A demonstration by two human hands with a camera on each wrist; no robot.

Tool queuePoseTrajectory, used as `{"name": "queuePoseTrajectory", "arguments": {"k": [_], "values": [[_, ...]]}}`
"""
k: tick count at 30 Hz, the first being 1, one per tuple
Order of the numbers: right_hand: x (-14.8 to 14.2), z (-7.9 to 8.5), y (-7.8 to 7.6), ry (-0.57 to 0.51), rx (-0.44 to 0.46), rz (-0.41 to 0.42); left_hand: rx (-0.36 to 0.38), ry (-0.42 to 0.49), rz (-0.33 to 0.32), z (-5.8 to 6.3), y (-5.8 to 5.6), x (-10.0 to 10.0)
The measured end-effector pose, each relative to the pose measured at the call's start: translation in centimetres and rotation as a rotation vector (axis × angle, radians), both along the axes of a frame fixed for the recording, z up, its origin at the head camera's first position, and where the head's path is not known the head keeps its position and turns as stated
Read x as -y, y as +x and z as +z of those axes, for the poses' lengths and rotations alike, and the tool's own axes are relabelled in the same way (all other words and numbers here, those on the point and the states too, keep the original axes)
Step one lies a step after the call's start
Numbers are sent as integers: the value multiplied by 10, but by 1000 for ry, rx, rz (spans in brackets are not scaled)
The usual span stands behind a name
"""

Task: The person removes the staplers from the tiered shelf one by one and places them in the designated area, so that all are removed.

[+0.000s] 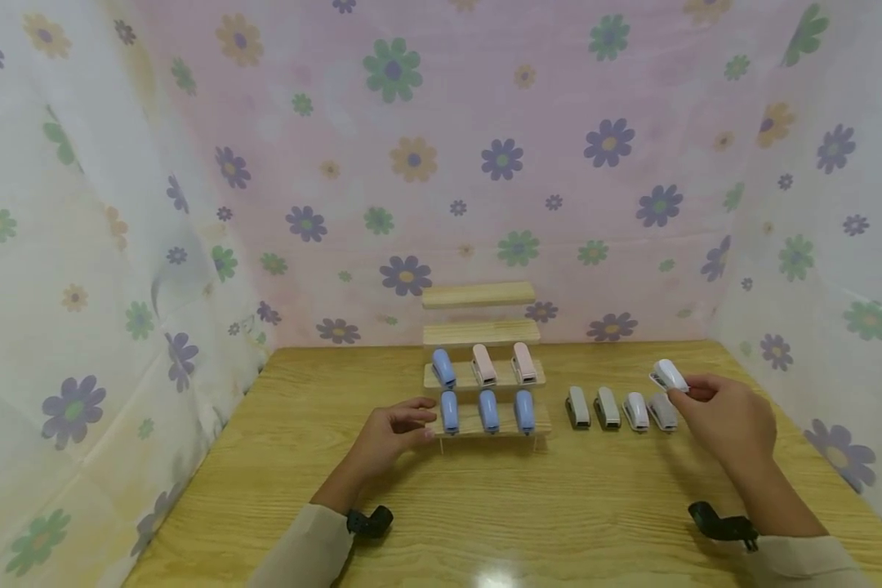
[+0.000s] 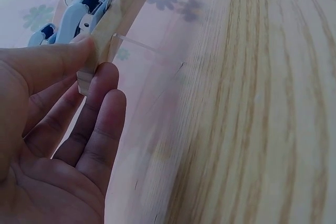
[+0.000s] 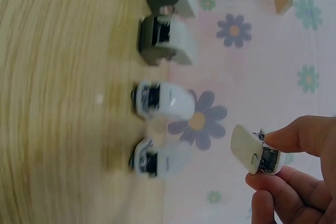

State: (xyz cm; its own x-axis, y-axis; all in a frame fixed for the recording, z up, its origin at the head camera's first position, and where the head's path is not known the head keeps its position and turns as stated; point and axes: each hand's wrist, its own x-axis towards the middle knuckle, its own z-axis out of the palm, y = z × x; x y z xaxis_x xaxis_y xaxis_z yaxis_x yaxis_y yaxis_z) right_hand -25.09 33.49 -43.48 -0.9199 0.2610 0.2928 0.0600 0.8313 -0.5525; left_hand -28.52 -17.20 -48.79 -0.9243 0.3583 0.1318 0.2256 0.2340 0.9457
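Thumb and fingers of my left hand [image 1: 388, 437] pinch the left end of the lowest wooden shelf [image 2: 107, 22] of a tiered rack. Along that shelf stand three blue staplers [image 1: 488, 411]. One tier up are a blue stapler [image 1: 444, 369] and two pink staplers [image 1: 483, 365]. Held between thumb and fingers of my right hand [image 1: 731, 420] is a white stapler [image 1: 670, 376], raised above the right end of a row on the table. In the right wrist view the held white stapler [image 3: 254, 150] shows its underside.
Right of the rack a row of staplers stands on the wooden table [image 1: 485, 498]: grey ones [image 1: 607, 408] at left, a white one [image 1: 635, 411], then a light grey one [image 1: 662, 412]. Two upper shelves [image 1: 481, 332] hold nothing. Flowered cloth [image 1: 456, 163] hangs behind and at both sides.
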Motion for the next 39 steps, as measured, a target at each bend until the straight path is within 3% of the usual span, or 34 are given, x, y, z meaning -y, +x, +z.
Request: {"name": "queuePoseTrajectory", "arguments": {"k": [10, 21, 39], "values": [[-40, -13, -5, -42, 147, -57, -9, 10, -3, 0, 1, -2], [-57, -22, -9, -72, 296, -48, -32, -19, -8, -3, -1, 0], [-63, -27, -11, -90, 375, -11, 6, 2, 3, -1, 0, -1]]}}
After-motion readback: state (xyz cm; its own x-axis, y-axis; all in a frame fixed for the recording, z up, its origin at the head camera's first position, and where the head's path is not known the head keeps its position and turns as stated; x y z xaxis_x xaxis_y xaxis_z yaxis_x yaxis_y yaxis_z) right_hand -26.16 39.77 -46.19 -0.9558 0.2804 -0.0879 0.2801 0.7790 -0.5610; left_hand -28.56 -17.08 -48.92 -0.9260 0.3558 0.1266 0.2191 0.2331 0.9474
